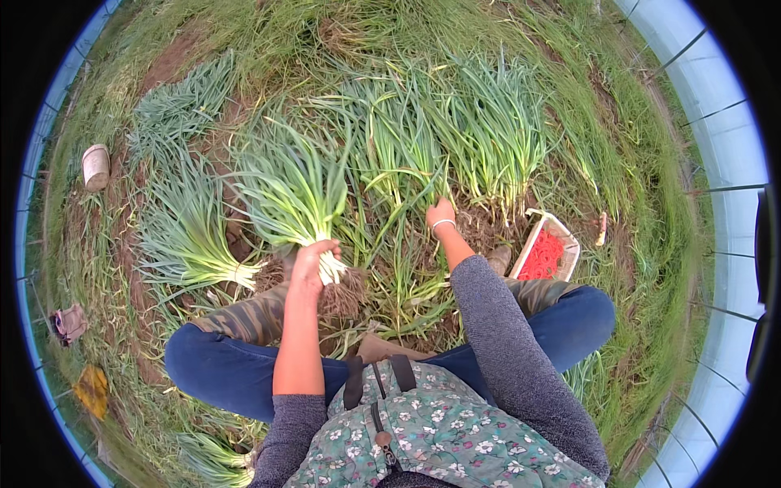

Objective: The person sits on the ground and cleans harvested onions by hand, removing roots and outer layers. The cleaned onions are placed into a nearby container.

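Note:
My left hand [312, 266] is closed around the white stems of a bunch of long-leaved green plants, like garlic greens or leeks [299, 189], with brown roots hanging below the fist. My right hand [440, 213] is at the base of loose green plants [399, 146] lying in front of me; its fingers are partly hidden, so its grip cannot be told. A bundle tied near its roots [195, 244] lies left of my left hand. Another pile of the plants [500, 134] lies beyond my right hand, roots towards me.
A pale plastic basket [573, 256] of red bands [545, 253] is beside my right knee. More bundles lie at the far left [180, 107] and lower left [213, 457]. A whitish bucket [96, 168] and a yellow item [91, 391] lie further left. Greenhouse film curves along both sides.

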The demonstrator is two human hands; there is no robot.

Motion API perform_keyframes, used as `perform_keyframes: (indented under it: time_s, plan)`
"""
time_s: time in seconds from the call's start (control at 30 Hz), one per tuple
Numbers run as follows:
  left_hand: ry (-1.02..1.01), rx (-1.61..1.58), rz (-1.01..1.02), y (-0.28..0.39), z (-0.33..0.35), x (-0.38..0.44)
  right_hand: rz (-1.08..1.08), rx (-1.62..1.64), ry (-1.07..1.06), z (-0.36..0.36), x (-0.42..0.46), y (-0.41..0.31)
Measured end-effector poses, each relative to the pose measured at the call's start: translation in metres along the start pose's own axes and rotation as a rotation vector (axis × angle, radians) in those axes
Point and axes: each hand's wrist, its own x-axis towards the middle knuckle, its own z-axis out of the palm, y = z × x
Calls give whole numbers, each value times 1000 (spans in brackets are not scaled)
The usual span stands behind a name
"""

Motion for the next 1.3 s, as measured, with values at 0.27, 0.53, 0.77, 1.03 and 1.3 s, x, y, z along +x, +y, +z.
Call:
perform_keyframes:
  time_s: [0.27, 0.53, 0.77, 1.03, 1.3]
  plan:
    - [4, -37, -79, -5, 19, 26, -83, -157, -673, 13, -46, -38]
    - [16, -65, 7, -3, 4, 15, -193, 255, 151, -31, -74, -64]
    - [-102, -99, -86, -33, -3, 7, -52, 928, -356, -30, -122, -68]
    - [-203, -112, -95, -53, -8, 7, -153, 802, -604, -32, -178, -88]
    - [-203, -103, -76, -48, 0, 0, -22, 960, -465, -28, -192, -95]
